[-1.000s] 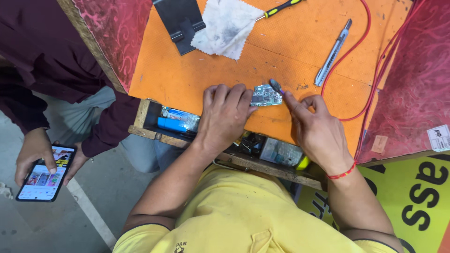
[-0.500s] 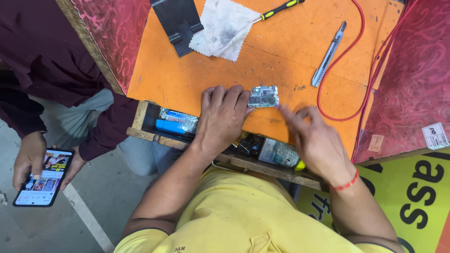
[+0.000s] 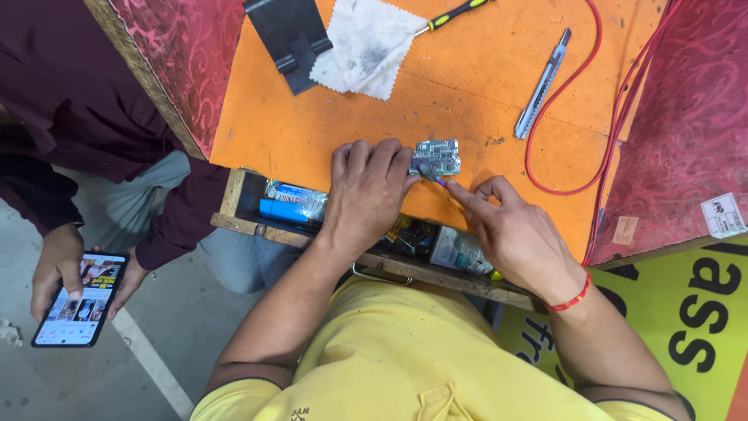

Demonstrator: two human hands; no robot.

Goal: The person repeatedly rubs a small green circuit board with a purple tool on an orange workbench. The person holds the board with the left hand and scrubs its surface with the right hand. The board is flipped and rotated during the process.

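Circuit board (image 3: 436, 157), small and green-grey, lies flat on the orange tabletop (image 3: 467, 86) near its front edge, above the open drawer (image 3: 249, 204). In the head view the left hand (image 3: 368, 191) presses down beside it, fingertips holding its left edge. The right hand (image 3: 514, 234) pinches a thin tool (image 3: 433, 178) whose tip touches the board's lower edge. The board looks light, stiff and fragile; it is best held by its bare edges, away from components.
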